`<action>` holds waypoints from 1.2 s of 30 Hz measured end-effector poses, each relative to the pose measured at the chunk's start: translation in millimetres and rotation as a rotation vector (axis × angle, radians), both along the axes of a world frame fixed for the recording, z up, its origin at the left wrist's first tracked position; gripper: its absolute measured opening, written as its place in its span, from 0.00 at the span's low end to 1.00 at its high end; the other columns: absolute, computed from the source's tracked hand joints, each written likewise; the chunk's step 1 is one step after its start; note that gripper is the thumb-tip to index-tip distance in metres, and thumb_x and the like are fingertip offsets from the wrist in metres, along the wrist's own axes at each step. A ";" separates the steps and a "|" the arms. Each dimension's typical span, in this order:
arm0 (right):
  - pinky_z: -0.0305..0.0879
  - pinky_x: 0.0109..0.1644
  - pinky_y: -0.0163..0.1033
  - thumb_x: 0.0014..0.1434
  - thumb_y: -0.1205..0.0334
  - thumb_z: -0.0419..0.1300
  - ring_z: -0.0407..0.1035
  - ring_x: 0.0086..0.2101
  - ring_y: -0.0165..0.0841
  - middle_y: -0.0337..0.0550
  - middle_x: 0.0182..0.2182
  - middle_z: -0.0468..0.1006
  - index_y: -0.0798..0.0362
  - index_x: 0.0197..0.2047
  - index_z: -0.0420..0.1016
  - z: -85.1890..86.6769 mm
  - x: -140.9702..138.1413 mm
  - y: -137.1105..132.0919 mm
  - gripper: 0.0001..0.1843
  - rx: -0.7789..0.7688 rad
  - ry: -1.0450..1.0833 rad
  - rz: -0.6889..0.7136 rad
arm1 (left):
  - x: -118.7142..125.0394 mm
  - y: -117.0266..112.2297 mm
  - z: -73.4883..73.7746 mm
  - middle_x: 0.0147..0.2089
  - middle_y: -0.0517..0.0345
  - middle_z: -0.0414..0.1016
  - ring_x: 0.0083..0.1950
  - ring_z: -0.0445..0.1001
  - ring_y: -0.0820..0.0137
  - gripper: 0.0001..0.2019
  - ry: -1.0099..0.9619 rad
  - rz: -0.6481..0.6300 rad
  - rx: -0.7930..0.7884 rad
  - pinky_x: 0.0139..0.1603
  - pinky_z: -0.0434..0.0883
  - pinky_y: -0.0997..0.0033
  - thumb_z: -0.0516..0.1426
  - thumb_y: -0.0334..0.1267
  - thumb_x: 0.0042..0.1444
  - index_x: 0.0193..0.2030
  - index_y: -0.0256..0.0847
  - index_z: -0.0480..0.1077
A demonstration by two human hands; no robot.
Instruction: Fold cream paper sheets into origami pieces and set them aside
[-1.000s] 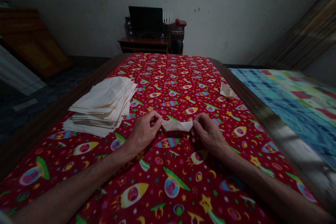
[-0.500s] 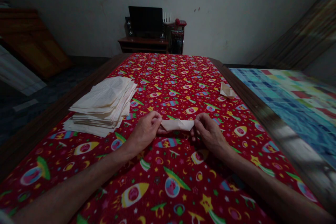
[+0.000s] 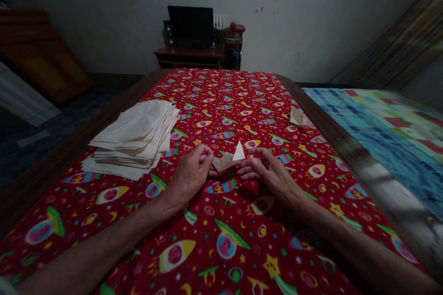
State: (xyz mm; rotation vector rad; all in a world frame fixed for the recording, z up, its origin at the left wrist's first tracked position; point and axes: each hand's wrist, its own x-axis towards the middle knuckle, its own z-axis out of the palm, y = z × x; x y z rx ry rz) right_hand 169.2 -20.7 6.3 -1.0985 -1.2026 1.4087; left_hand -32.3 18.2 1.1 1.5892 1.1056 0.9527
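At mid-frame I count two hands, my left hand (image 3: 191, 169) and right hand (image 3: 273, 174); two folded papers, a near piece (image 3: 224, 162) between them and a far piece (image 3: 299, 119) at right; one paper stack (image 3: 134, 124) at left, sheets uncountable; upper centre, one monitor (image 3: 191, 26), one red telephone (image 3: 237, 27).

The folded paper (image 3: 224, 162) is cream, the cloth (image 3: 207, 276) red with yellow stars, the screen (image 3: 191, 27) black.
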 end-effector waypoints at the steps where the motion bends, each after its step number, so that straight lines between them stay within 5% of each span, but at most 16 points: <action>1: 0.72 0.39 0.43 0.49 0.42 0.64 0.74 0.33 0.34 0.39 0.30 0.73 0.49 0.46 0.58 -1.4 0.0 1.3 0.30 -0.004 0.005 -0.007 | -0.1 -1.6 1.8 0.27 0.63 0.73 0.24 0.76 0.72 0.04 0.037 -0.004 0.043 0.27 0.76 0.73 0.50 0.39 0.58 0.35 0.41 0.60; 6: 0.70 0.35 0.38 0.45 0.50 0.68 0.71 0.31 0.31 0.35 0.30 0.72 0.49 0.52 0.59 -2.1 -0.1 2.7 0.35 0.029 -0.105 0.000 | -1.3 -9.4 7.1 0.25 0.63 0.72 0.25 0.75 0.72 0.04 0.369 -0.028 0.428 0.25 0.67 0.79 0.49 0.36 0.61 0.35 0.41 0.62; 11: 0.65 0.34 0.34 0.48 0.54 0.66 0.69 0.30 0.30 0.36 0.29 0.73 0.51 0.43 0.70 -0.1 -0.7 -1.6 0.20 0.129 -0.233 0.016 | -1.9 -11.6 1.7 0.24 0.65 0.68 0.23 0.70 0.75 0.05 0.478 -0.047 0.660 0.24 0.61 0.79 0.48 0.34 0.62 0.37 0.42 0.62; 17: 0.59 0.27 0.31 0.53 0.52 0.62 0.64 0.23 0.26 0.36 0.22 0.72 0.54 0.27 0.73 -0.3 0.0 -3.3 0.13 0.130 -0.297 -0.108 | -2.6 -10.7 4.6 0.25 0.64 0.70 0.24 0.73 0.73 0.05 0.409 -0.029 0.503 0.25 0.65 0.79 0.48 0.36 0.62 0.36 0.42 0.62; 22: 0.58 0.26 0.32 0.52 0.50 0.61 0.63 0.23 0.27 0.37 0.22 0.72 0.55 0.26 0.72 1.7 1.5 -2.5 0.16 0.182 -0.322 -0.233 | -1.6 -6.2 3.1 0.27 0.62 0.73 0.25 0.76 0.71 0.07 0.139 -0.041 0.190 0.26 0.73 0.75 0.50 0.42 0.60 0.35 0.42 0.61; 27: 0.56 0.25 0.32 0.54 0.48 0.59 0.62 0.22 0.27 0.37 0.20 0.70 0.55 0.25 0.70 2.5 2.6 -3.3 0.17 0.183 -0.355 -0.271 | 1.0 -4.2 -2.0 0.29 0.61 0.74 0.27 0.77 0.69 0.07 -0.026 -0.045 0.034 0.28 0.76 0.71 0.51 0.43 0.58 0.35 0.43 0.60; 36: 0.54 0.23 0.32 0.57 0.50 0.55 0.59 0.21 0.27 0.36 0.19 0.67 0.53 0.25 0.66 -5.7 5.2 -0.1 0.16 0.269 -0.508 -0.336 | 0.9 -4.2 3.3 0.35 0.56 0.75 0.37 0.77 0.67 0.09 0.081 -0.079 0.086 0.37 0.74 0.70 0.52 0.44 0.57 0.36 0.40 0.62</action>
